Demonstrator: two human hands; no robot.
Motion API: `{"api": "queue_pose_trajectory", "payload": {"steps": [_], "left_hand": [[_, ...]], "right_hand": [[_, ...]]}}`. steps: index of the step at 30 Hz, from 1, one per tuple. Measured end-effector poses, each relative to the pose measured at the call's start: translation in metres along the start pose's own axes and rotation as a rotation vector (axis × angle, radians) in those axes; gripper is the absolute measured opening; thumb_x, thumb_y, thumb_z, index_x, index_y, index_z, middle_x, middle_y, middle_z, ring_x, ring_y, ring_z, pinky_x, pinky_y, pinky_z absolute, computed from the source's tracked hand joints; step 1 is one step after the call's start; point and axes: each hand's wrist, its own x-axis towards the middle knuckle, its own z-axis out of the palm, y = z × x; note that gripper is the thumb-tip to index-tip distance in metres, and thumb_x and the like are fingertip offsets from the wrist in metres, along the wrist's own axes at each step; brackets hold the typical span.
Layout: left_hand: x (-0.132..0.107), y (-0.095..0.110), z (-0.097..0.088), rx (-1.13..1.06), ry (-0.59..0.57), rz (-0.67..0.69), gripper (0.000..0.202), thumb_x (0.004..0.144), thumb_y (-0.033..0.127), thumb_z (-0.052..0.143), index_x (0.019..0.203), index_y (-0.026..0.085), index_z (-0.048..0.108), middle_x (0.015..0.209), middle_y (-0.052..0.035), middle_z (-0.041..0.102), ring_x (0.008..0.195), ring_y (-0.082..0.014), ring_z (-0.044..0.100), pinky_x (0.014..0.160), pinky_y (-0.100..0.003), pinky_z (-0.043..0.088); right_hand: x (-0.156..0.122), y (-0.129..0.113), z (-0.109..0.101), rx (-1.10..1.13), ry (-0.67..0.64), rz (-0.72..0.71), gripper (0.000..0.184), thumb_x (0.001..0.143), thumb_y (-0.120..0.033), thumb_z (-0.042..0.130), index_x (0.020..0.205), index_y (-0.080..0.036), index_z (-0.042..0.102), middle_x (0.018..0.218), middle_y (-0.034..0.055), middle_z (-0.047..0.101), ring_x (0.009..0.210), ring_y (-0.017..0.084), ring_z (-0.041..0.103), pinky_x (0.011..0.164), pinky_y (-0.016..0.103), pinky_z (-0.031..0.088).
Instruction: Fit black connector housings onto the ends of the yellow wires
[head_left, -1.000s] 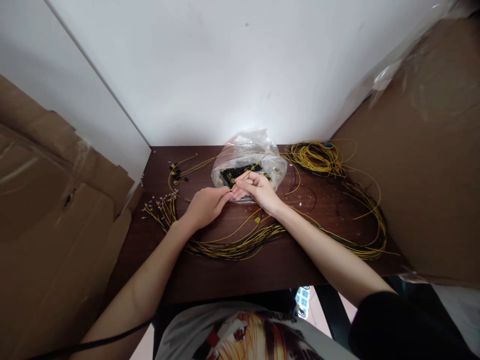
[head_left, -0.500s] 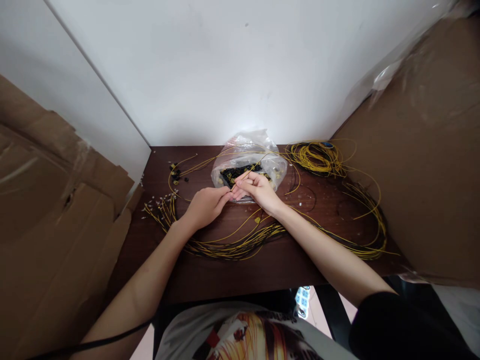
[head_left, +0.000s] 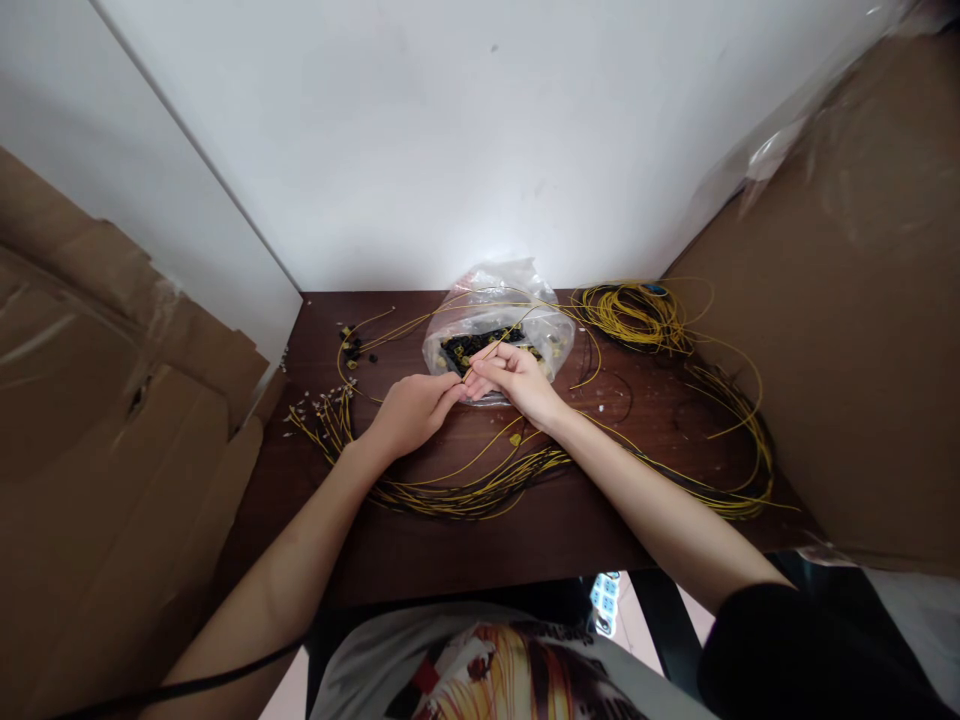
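My left hand (head_left: 418, 408) and my right hand (head_left: 519, 382) meet fingertip to fingertip at the middle of the table. Between their pinched fingers runs a thin yellow wire (head_left: 491, 352), its end hidden by the left fingers. Just behind them lies an open clear plastic bag (head_left: 487, 285) with small black and yellow parts (head_left: 459, 347) inside. A long bundle of yellow and black wires (head_left: 465, 498) curves across the table under both forearms. Its left ends (head_left: 330, 415) fan out with small whitish tips.
A coil of yellow wire (head_left: 634, 315) lies at the back right. Several small black and yellow pieces (head_left: 350, 345) sit at the back left. Cardboard walls (head_left: 112, 420) flank the brown table (head_left: 480, 565), and a white wall (head_left: 480, 150) stands behind. A power strip (head_left: 604, 603) shows below the edge.
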Motion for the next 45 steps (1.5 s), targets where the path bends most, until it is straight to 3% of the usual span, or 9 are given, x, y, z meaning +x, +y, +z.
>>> {"api": "queue_pose_trajectory", "payload": {"steps": [26, 31, 37, 45], "left_hand": [[-0.0001, -0.0007, 0.0007, -0.016, 0.009, 0.012, 0.033, 0.092, 0.032, 0.033, 0.073, 0.017, 0.055, 0.067, -0.0042, 0.062, 0.06, -0.0156, 0.055, 0.056, -0.024, 0.03], [-0.0007, -0.0003, 0.0006, -0.033, 0.046, 0.049, 0.032, 0.093, 0.029, 0.032, 0.075, 0.016, 0.055, 0.074, -0.0045, 0.062, 0.068, -0.0151, 0.055, 0.061, -0.024, 0.035], [-0.0019, -0.0016, -0.0003, 0.096, 0.14, 0.043, 0.03, 0.093, 0.028, 0.032, 0.078, 0.016, 0.056, 0.083, -0.0058, 0.06, 0.08, -0.0167, 0.054, 0.067, -0.025, 0.038], [-0.0016, -0.0014, -0.0037, 0.12, 0.17, 0.071, 0.032, 0.093, 0.028, 0.032, 0.074, 0.016, 0.055, 0.081, -0.0053, 0.058, 0.08, -0.0164, 0.05, 0.067, -0.026, 0.038]], "right_hand": [[0.0008, 0.0001, -0.0008, 0.006, -0.007, 0.019, 0.027, 0.069, -0.033, 0.071, 0.078, -0.014, 0.055, 0.064, 0.0012, 0.066, 0.056, 0.013, 0.065, 0.058, 0.026, 0.055], [0.0018, 0.0029, -0.0025, 0.015, -0.009, 0.014, 0.028, 0.069, -0.034, 0.071, 0.078, -0.014, 0.055, 0.065, 0.0025, 0.068, 0.057, 0.013, 0.065, 0.058, 0.027, 0.056], [0.0015, 0.0039, -0.003, 0.048, 0.011, -0.025, 0.027, 0.069, -0.033, 0.072, 0.079, -0.014, 0.055, 0.07, 0.0042, 0.07, 0.062, 0.015, 0.067, 0.062, 0.029, 0.057], [0.0015, -0.0007, -0.0014, 0.11, 0.014, 0.036, 0.031, 0.071, -0.038, 0.07, 0.079, -0.017, 0.049, 0.07, 0.0045, 0.07, 0.062, 0.016, 0.067, 0.062, 0.031, 0.058]]}}
